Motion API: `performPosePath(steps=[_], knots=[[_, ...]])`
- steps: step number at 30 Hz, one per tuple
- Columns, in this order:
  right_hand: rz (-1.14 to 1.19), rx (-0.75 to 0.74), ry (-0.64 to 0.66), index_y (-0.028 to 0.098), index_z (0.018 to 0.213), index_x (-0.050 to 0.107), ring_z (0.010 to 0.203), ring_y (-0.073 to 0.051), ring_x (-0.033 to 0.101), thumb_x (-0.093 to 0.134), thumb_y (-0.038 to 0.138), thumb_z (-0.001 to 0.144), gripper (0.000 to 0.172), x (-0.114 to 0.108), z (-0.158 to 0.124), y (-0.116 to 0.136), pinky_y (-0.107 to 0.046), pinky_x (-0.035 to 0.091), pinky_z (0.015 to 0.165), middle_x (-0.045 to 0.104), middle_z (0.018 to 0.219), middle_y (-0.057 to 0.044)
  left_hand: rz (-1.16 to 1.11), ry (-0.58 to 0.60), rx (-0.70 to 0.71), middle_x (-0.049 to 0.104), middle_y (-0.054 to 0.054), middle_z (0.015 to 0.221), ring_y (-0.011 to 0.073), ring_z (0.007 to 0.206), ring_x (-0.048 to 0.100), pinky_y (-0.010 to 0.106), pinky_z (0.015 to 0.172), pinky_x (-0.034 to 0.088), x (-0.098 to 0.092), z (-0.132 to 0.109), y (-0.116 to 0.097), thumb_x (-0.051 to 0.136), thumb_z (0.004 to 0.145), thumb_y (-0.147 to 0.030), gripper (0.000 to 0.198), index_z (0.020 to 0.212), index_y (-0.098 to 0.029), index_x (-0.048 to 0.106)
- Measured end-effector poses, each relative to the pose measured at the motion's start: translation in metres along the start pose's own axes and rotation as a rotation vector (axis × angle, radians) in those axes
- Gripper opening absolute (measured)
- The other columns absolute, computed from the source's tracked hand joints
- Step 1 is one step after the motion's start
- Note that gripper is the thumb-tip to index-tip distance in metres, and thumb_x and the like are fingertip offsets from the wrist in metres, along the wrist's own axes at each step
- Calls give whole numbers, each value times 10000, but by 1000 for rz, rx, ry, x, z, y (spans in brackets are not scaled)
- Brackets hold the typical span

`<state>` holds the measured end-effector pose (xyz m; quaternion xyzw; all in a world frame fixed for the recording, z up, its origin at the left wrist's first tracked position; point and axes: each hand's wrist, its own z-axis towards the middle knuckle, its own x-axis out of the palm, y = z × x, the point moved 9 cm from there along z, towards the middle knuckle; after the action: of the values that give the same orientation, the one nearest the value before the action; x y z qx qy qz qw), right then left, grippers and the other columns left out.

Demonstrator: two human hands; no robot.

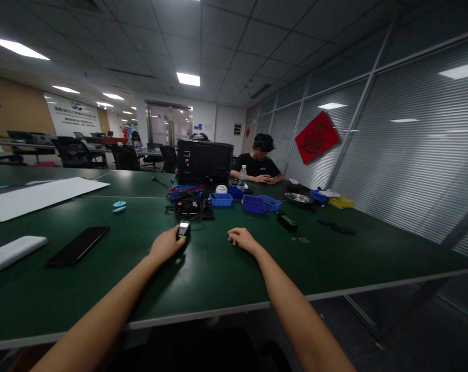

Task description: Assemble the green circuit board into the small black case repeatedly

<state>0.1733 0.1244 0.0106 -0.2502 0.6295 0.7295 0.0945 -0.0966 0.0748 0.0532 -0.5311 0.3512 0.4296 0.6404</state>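
My left hand point(167, 245) is wrapped round a small dark handheld device with a lit white screen point(183, 227), held at the table top. My right hand point(242, 238) rests on the green table point(214, 274) to the right of it, fingers curled in and closed, with nothing visible in them. Just beyond the left hand lie a black boxy device point(187, 207) and a smaller black piece point(208, 210). Past the right hand stand a blue bin point(221, 200) and a tilted darker blue bin point(253, 204).
A monitor point(205, 161) stands behind bundled cables point(185, 192). At left lie a black slab point(78, 246), a white bar point(14, 253) and light-blue pieces point(119, 206). To the right are a green-black box point(287, 221) and a metal dish point(299, 198). A person point(259, 164) sits across.
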Motion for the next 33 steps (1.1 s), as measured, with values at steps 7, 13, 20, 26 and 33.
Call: performPosePath(steps=[7, 13, 20, 26, 33], knots=[[-18, -12, -13, 108, 898, 595, 460, -49, 485, 499, 169, 747, 190, 2, 2, 1, -146, 349, 409, 629, 716, -32, -64, -25, 212, 511, 182, 1167, 259, 1053, 494, 309, 880, 345, 44, -1, -82, 536, 694, -421, 664, 1251, -96, 375], [-88, -35, -167, 125, 1007, 572, 525, -82, 528, 454, 290, 803, 288, -7, -2, 14, -199, 414, 509, 622, 783, -41, -274, -71, 305, 424, 158, 1272, 242, 1163, 409, 310, 965, 298, 73, 2, -109, 585, 660, -305, 738, 1310, -107, 299], [-561, -59, -316, 182, 1290, 344, 1043, -254, 473, 560, 501, 695, 709, 15, -16, 49, -331, 386, 811, 492, 1173, -133, -590, 58, 315, 521, 88, 1212, 146, 997, 541, 275, 897, 393, 87, 9, -103, 462, 652, -65, 768, 1361, -148, 181], [-744, 108, -315, 165, 1282, 302, 1008, -273, 492, 502, 345, 759, 588, 6, -16, 37, -366, 385, 777, 531, 1096, -156, -679, 12, 165, 578, 73, 1111, 100, 816, 588, 261, 836, 436, 82, 15, -85, 452, 685, -69, 670, 1323, -159, 266], [-740, 318, -453, 116, 1173, 404, 998, -288, 493, 468, 363, 762, 484, -60, -21, 3, -375, 419, 727, 520, 1097, -184, -645, -14, 141, 595, 71, 1052, 105, 808, 574, 251, 828, 428, 74, 11, -80, 465, 710, -117, 603, 1294, -133, 315]])
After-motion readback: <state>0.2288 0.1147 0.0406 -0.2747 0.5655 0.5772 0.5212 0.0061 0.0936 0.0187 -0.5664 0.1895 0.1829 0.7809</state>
